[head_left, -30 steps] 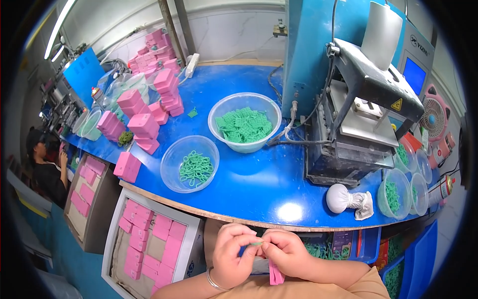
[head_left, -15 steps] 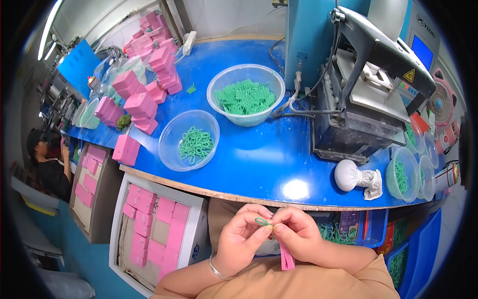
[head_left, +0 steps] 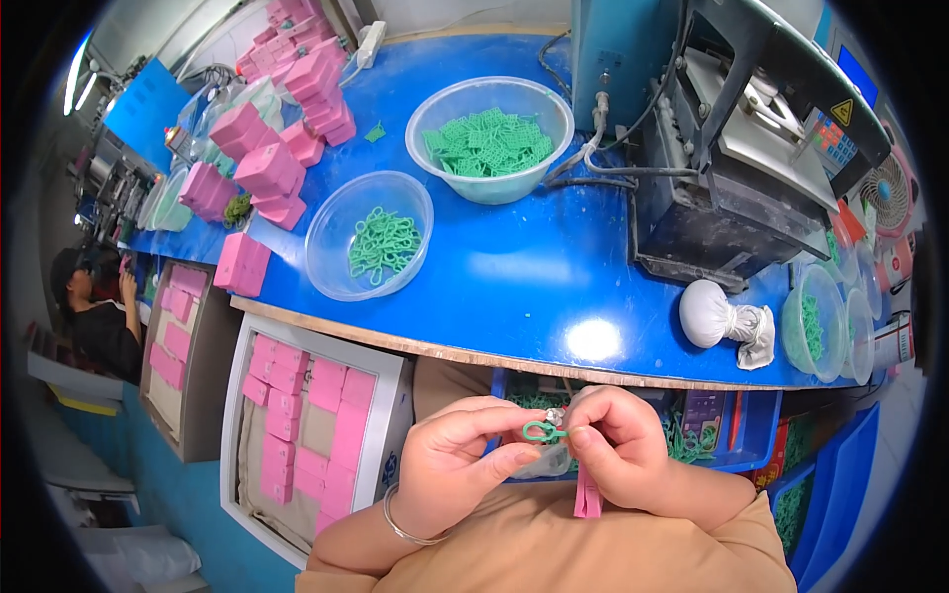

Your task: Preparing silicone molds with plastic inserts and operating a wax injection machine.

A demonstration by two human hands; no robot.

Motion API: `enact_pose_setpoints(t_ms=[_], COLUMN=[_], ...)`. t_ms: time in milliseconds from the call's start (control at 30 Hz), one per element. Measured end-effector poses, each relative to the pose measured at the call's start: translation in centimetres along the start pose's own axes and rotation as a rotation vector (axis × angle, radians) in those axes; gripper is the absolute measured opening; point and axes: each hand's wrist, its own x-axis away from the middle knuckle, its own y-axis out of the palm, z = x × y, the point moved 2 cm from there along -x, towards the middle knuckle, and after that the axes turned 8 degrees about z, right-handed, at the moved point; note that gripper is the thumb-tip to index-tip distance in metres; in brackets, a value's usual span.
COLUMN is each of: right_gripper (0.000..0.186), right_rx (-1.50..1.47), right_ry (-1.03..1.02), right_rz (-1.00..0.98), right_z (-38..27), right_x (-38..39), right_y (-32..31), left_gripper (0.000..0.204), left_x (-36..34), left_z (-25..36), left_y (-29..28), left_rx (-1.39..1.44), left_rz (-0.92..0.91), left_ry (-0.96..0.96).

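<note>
My left hand (head_left: 465, 460), with a silver bangle at the wrist, has its index finger and thumb around a small green loop piece (head_left: 542, 431). My right hand (head_left: 618, 445) pinches the other end of the loop between thumb and index finger. A long pink piece (head_left: 587, 499) hangs from under the right fingers. A small shiny bit shows just behind the loop; I cannot make out what it is. Both hands are at the bench's front edge, above my lap.
On the blue bench (head_left: 494, 306) stand two bowls of green pieces (head_left: 381, 247) (head_left: 489, 138), stacked pink blocks (head_left: 267, 173), a black press (head_left: 722, 188) and a white cloth pouch (head_left: 707, 316). Below are pink-filled trays (head_left: 297, 435) and blue bins (head_left: 751, 435). A co-worker (head_left: 104, 336) sits far left.
My hands have risen slightly in view. The green loop shows more fully, with the left thumb lowered from it. The bench has shifted upward in view as the camera moved.
</note>
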Motion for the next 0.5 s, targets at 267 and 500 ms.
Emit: enact_pose_setpoints(t_ms=[267,500], right_gripper=[0.005,0.007], right_rx=[0.044,0.063], right_ry=[-0.052,-0.106], right_rz=[0.005,-0.077], right_z=[-0.28,-0.20], right_x=[-0.03,-0.36], right_y=[0.12,0.14], left_gripper=[0.017,0.017], left_x=[0.18,0.07], left_z=[-0.38,0.12], left_y=[-0.05,0.02], left_rx=[-0.034,-0.257], left_rz=[0.030,0.040], left_ry=[-0.009,0.152])
